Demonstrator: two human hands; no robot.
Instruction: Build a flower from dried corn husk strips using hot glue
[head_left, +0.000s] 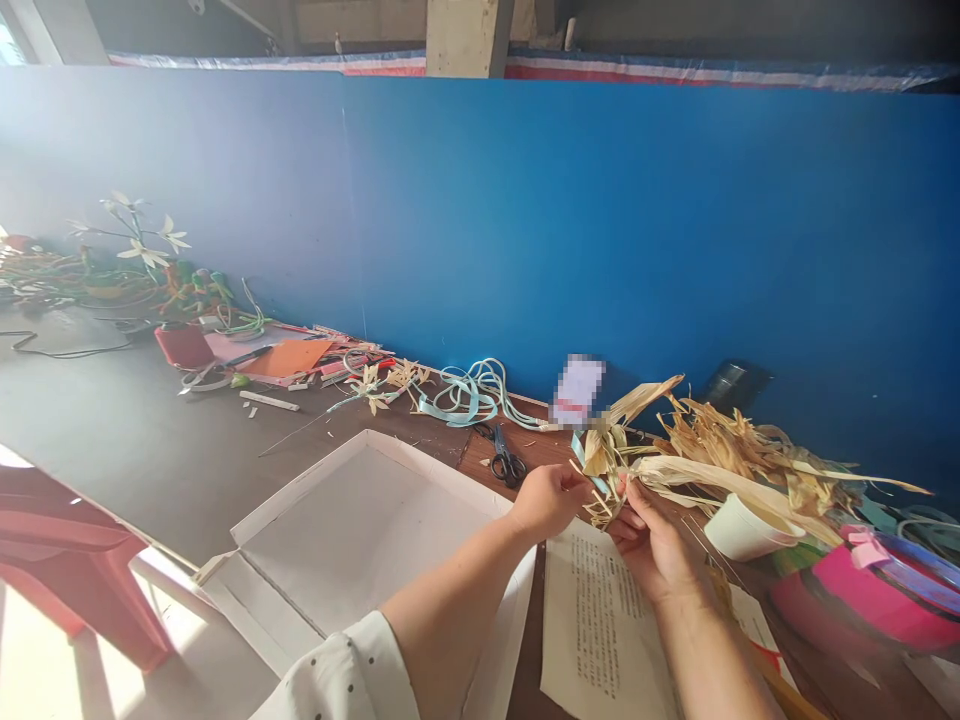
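Observation:
Pale, dried corn husks (pixel 606 447) are pinched between my two hands. My left hand (pixel 551 502) is closed, its fingertips at the left side of the husk bundle. From the right, my right hand (pixel 654 545) grips the same bundle with thumb and fingers; a long husk strip (pixel 720 475) stretches rightward from there. Part of the bundle is hidden by my fingers. Below my hands lies a printed sheet of paper (pixel 592 620). Black-handled scissors (pixel 508 462) rest on the table just beyond my left hand.
An open white box lid (pixel 360 520) lies left of my hands. Behind them are light-blue cords (pixel 480 390) and a phone (pixel 577 388). More husks (pixel 739 440), a paper cup (pixel 750 528) and a pink container (pixel 840 600) are rightward. A blue panel (pixel 600 220) borders the table.

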